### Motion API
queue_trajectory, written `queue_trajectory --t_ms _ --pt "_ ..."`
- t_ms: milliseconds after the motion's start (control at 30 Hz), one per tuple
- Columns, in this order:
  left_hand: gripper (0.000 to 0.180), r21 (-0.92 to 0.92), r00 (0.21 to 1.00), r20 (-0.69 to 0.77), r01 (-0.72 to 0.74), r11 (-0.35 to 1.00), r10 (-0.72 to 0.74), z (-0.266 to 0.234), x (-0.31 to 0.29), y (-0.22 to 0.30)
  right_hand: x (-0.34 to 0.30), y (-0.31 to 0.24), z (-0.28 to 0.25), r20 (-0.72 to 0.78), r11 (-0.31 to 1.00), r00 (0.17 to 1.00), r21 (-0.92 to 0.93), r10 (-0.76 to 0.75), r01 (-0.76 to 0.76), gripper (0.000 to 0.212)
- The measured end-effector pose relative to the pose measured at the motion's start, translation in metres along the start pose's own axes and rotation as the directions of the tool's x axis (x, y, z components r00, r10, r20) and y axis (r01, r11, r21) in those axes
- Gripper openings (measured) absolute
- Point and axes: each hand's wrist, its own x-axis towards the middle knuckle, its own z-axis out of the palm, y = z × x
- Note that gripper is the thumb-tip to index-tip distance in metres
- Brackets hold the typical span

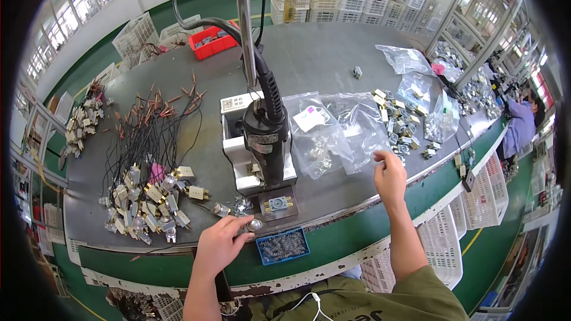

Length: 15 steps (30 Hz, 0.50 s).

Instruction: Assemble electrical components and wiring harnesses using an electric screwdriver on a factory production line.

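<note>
Small round silver part (254, 224): shiny metal, sits at front table edge, pinched at fingertips of left hand (221, 244), just left of blue tray of screws. Clear plastic bags (336, 131): crumpled, lying flat on grey tabletop, small metal bits inside, white label w/ pink dot on one. Right hand (389, 177) hovers at bags' near-right corner, fingers loosely curled, apparently holding nothing.

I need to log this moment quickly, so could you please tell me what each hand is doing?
Left hand: closed on a small round silver metal part.
Right hand: raised near the clear plastic bags, apparently empty; fingers loosely curled.
</note>
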Motion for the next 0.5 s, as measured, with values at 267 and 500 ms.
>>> queue_trajectory --t_ms 267,500 --pt "0.037 -0.014 0.999 0.01 -0.041 0.999 0.041 0.0 0.014 0.001 -0.038 -0.113 -0.011 0.366 0.709 0.667 0.611 -0.648 0.353 0.029" --pt "0.034 0.001 0.999 -0.015 -0.03 1.0 0.03 0.001 0.005 -0.006 -0.075 -0.14 0.026 0.415 0.686 0.569 0.586 -0.711 0.43 0.022"
